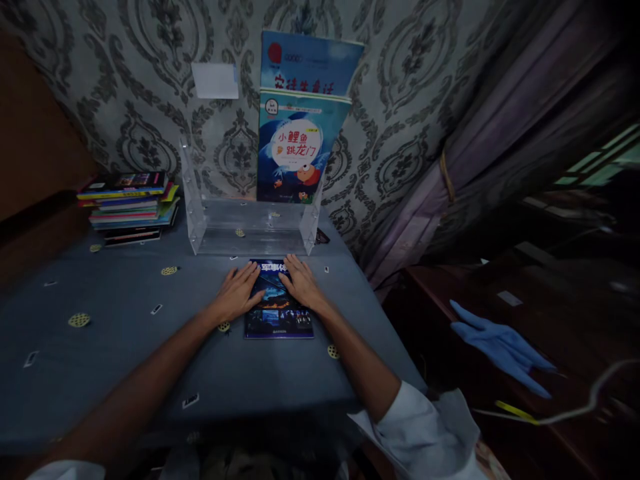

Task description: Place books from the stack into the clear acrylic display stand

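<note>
A dark blue book (pixel 280 320) with Chinese lettering lies face up on the cloth-covered table (pixel 125 353), just in front of a clear acrylic rack (pixel 250 243). Flat across the upper left of its cover rests my left hand (pixel 237 290), fingers stretched out. My right hand (pixel 300 283) lies on the upper right side of the cover, also with fingers extended. Between the two hands part of the cover shows. Two blue picture books stand upright at the rack's right side, the front one (pixel 295 150) overlapping the rear book (pixel 310 63).
At the back left is a stack of books (pixel 130 208). A white paper (pixel 216 81) is on the patterned wall behind the rack. To the right, a blue glove (pixel 500 343) and a cable (pixel 575 407) lie on a dark red surface, below a tied purple curtain (pixel 430 180).
</note>
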`<control>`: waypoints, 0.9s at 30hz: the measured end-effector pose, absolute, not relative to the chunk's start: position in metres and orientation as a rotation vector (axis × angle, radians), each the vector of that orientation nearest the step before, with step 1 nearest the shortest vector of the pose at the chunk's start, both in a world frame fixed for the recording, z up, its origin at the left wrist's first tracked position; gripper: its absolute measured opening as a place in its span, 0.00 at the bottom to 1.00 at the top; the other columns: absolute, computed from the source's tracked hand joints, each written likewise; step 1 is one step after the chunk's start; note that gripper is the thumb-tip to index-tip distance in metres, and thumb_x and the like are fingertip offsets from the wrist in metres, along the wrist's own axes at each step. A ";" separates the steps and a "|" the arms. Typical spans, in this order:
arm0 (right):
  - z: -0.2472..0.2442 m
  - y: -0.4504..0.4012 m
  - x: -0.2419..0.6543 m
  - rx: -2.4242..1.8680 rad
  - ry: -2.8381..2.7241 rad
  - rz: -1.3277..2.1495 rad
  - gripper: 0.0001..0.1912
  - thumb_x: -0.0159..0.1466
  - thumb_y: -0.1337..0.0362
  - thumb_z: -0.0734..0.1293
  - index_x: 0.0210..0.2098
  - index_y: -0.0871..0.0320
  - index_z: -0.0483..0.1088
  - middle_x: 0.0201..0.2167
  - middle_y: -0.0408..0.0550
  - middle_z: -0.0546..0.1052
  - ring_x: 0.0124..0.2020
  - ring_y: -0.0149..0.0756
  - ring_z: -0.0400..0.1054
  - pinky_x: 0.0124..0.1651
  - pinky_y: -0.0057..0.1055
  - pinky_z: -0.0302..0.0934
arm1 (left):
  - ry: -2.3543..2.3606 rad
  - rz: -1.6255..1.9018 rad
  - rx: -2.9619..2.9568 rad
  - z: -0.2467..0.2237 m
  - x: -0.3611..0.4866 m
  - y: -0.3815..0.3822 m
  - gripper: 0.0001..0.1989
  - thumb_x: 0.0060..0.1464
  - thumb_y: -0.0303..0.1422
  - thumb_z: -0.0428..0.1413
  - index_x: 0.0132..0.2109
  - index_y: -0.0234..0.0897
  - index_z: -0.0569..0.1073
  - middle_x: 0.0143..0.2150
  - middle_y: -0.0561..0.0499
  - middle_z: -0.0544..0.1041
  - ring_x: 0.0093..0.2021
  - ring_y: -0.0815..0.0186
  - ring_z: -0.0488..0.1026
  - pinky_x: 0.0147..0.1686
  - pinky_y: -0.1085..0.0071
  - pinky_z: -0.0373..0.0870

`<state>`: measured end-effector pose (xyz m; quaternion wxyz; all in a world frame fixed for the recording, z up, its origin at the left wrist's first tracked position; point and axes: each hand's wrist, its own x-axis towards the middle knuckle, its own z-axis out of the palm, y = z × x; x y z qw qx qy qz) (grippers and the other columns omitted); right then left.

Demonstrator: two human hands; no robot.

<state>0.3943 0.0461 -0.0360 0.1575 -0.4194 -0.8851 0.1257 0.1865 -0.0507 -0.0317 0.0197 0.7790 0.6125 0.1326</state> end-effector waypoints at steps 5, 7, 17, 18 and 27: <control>-0.032 0.043 0.394 -1.222 -2.531 0.366 0.30 0.73 0.55 0.55 0.68 0.66 0.58 0.71 0.61 0.57 0.74 0.45 0.46 0.73 0.48 0.43 | 1.888 0.427 2.420 -0.031 0.186 -0.051 0.33 0.67 0.49 0.42 0.70 0.32 0.58 0.73 0.39 0.57 0.73 0.54 0.52 0.69 0.52 0.50; -0.030 0.042 0.394 -1.225 -2.533 0.367 0.30 0.73 0.56 0.55 0.68 0.66 0.58 0.71 0.61 0.58 0.74 0.45 0.46 0.73 0.48 0.43 | 1.886 0.421 2.416 -0.031 0.186 -0.051 0.33 0.67 0.48 0.42 0.70 0.31 0.58 0.73 0.39 0.56 0.73 0.53 0.52 0.69 0.52 0.50; -0.029 0.042 0.393 -1.227 -2.534 0.361 0.29 0.73 0.56 0.55 0.68 0.65 0.58 0.71 0.59 0.58 0.74 0.44 0.46 0.73 0.46 0.43 | 1.877 0.455 2.449 -0.033 0.185 -0.050 0.33 0.67 0.49 0.42 0.70 0.34 0.58 0.73 0.40 0.58 0.73 0.54 0.53 0.69 0.53 0.51; -0.029 0.042 0.393 -1.236 -2.538 0.361 0.29 0.73 0.56 0.55 0.68 0.66 0.58 0.71 0.60 0.58 0.74 0.44 0.46 0.73 0.46 0.42 | 1.879 0.446 2.444 -0.033 0.185 -0.050 0.33 0.67 0.49 0.42 0.70 0.34 0.58 0.73 0.40 0.57 0.73 0.54 0.53 0.69 0.53 0.51; -0.025 0.039 0.393 -1.242 -2.544 0.374 0.30 0.73 0.57 0.54 0.68 0.68 0.58 0.71 0.62 0.58 0.74 0.44 0.46 0.73 0.48 0.43 | 1.888 0.448 2.453 -0.033 0.185 -0.050 0.33 0.67 0.48 0.43 0.70 0.32 0.58 0.73 0.39 0.57 0.73 0.54 0.53 0.69 0.52 0.51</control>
